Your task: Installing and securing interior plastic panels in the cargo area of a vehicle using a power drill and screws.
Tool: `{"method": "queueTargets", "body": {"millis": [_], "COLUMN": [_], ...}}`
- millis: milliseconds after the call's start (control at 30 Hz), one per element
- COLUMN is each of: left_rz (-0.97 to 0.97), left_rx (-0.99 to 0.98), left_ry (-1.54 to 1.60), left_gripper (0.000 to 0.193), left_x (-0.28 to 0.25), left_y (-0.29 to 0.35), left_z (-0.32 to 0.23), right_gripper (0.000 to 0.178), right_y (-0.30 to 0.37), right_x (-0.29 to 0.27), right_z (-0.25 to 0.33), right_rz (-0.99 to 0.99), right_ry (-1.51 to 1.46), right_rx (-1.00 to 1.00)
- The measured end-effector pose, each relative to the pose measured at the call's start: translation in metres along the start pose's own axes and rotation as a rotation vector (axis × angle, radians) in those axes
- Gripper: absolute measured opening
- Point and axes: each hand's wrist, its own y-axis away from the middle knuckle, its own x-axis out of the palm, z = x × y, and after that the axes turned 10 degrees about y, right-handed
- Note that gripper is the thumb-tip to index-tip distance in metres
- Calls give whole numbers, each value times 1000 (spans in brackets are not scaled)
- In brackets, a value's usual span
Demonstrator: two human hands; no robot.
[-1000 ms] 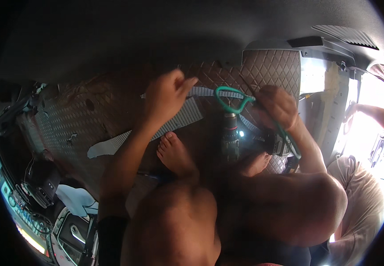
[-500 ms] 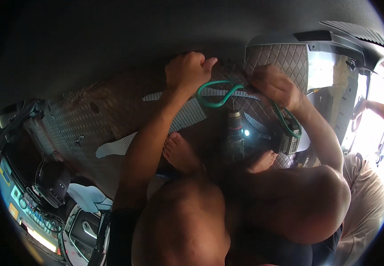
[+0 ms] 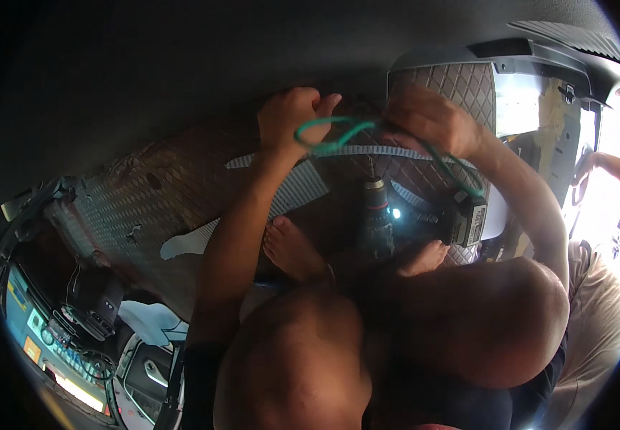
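Note:
My right hand (image 3: 439, 122) is closed around a green cord (image 3: 335, 145). One loop of the cord sticks out toward my left hand, and another stretch hangs down below my right wrist. Up beside the dark overhanging panel, my left hand (image 3: 292, 118) is curled with its thumb out; whatever its fingers hold, if anything, is hidden. Below the cord, a power drill (image 3: 378, 215) lies between my feet with its small light on. Its battery pack (image 3: 471, 221) shows on the right.
Quilted brown matting (image 3: 188, 161) covers the floor, with ribbed grey strips (image 3: 299, 188) on it. The dark panel (image 3: 181, 64) overhangs closely. A black device (image 3: 91, 304) and a pale cloth (image 3: 149, 319) are at left. Another person's arm (image 3: 614, 170) reaches in at right.
Both hands have shifted slightly left. The green cord's loop has swung left and is blurred by motion. The drill stays in place on the floor.

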Motion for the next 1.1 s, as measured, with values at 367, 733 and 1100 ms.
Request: {"method": "queueTargets", "body": {"millis": [367, 733, 1100], "left_rz": [18, 26, 93], "left_rx": [37, -75, -128], "left_ry": [7, -35, -18], "left_gripper": [46, 44, 44], "left_x": [0, -1, -7], "left_y": [-2, -4, -3], "left_z": [4, -4, -11], "right_gripper": [28, 22, 20], "right_y": [-19, -14, -12], "right_x": [-14, 3, -10], "right_z": [-2, -10, -1], "right_rz": [218, 64, 235], "right_ry": [94, 196, 257], "right_rx": [-163, -355, -330]}}
